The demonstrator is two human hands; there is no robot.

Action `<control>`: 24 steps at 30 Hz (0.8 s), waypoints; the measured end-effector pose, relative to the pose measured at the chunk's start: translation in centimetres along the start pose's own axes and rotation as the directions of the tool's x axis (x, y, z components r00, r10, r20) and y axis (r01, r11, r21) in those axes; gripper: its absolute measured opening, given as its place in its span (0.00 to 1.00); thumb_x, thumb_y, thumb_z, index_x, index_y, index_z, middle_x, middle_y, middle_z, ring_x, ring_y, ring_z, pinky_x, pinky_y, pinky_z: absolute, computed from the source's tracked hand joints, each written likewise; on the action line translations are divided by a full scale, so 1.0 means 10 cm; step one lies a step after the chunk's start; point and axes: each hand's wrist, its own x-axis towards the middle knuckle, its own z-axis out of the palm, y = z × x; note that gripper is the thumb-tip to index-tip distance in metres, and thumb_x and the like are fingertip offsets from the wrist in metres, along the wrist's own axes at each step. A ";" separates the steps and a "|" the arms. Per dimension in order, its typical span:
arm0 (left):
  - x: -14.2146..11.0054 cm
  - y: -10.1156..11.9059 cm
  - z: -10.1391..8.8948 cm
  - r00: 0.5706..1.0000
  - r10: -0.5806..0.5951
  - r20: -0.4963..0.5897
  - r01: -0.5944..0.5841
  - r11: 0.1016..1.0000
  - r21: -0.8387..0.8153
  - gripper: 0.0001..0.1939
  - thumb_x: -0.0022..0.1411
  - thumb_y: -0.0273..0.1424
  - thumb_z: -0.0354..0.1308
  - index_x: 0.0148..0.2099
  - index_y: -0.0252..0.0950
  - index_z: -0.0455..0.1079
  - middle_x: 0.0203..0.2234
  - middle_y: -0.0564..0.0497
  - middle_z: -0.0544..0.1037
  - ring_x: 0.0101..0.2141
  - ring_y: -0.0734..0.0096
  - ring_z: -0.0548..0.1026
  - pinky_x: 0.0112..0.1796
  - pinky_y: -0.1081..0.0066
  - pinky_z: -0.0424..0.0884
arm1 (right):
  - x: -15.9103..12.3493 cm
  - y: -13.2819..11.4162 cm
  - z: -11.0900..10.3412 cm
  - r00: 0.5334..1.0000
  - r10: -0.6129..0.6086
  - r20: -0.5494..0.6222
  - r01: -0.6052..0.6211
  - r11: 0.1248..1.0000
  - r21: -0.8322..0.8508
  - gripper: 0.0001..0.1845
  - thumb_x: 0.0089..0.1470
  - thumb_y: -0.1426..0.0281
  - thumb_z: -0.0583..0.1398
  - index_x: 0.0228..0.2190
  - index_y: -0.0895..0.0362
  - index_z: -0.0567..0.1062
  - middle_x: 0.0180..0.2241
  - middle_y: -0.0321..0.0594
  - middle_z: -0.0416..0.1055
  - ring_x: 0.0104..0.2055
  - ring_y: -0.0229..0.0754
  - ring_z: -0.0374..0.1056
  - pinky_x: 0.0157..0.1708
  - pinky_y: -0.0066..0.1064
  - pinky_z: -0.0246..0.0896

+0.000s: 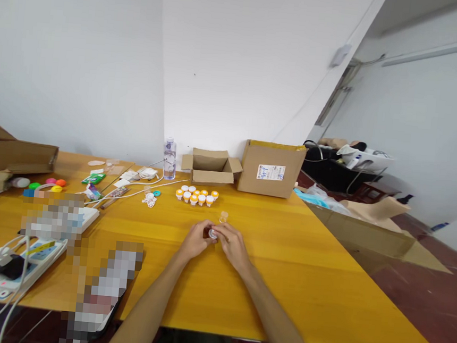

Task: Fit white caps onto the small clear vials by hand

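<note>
Near the middle of the table, my left hand (196, 240) curls its fingers round a small round container (213, 234), whitish and partly see-through. My right hand (233, 245) closes on the same container from the other side, its fingertips at the rim. Fingers hide much of the container, so its contents cannot be made out. Just beyond my hands lies a small clear plastic piece (223, 217), perhaps a cup or lid. Farther back, several small jars (194, 196) in white and orange stand in a tight group.
An open cardboard box (212, 177) and a larger closed carton (271, 170) stand at the back beside a water bottle (169, 158). Power strips (51, 252) with cables and a blurred phone-like slab (108, 289) lie left. Another open box (24, 157) sits far left.
</note>
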 end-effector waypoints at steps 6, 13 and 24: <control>0.00 0.01 0.00 1.000 -0.003 -0.002 0.003 1.000 0.011 0.11 0.47 0.24 0.61 0.36 0.36 0.70 0.30 0.52 0.77 0.32 0.69 0.73 0.37 0.70 0.68 | 0.00 -0.01 0.01 1.000 0.002 -0.008 -0.002 1.000 -0.019 0.15 0.60 0.67 0.52 0.36 0.50 0.79 0.32 0.42 0.75 0.34 0.44 0.71 0.35 0.34 0.67; 0.00 0.01 0.01 1.000 0.003 -0.003 -0.002 1.000 0.015 0.10 0.47 0.24 0.61 0.35 0.35 0.70 0.30 0.52 0.77 0.32 0.69 0.73 0.36 0.70 0.68 | 0.00 0.00 0.02 1.000 0.000 -0.024 -0.002 0.998 -0.060 0.14 0.60 0.68 0.53 0.36 0.51 0.79 0.31 0.42 0.74 0.33 0.43 0.70 0.33 0.33 0.66; 0.00 0.04 0.01 1.000 0.017 -0.013 -0.017 1.000 0.022 0.09 0.47 0.24 0.61 0.35 0.35 0.70 0.29 0.52 0.77 0.31 0.68 0.74 0.35 0.70 0.68 | -0.01 0.00 0.04 0.999 -0.008 -0.043 0.002 0.990 -0.138 0.13 0.59 0.68 0.53 0.33 0.51 0.78 0.30 0.41 0.73 0.31 0.43 0.69 0.32 0.32 0.65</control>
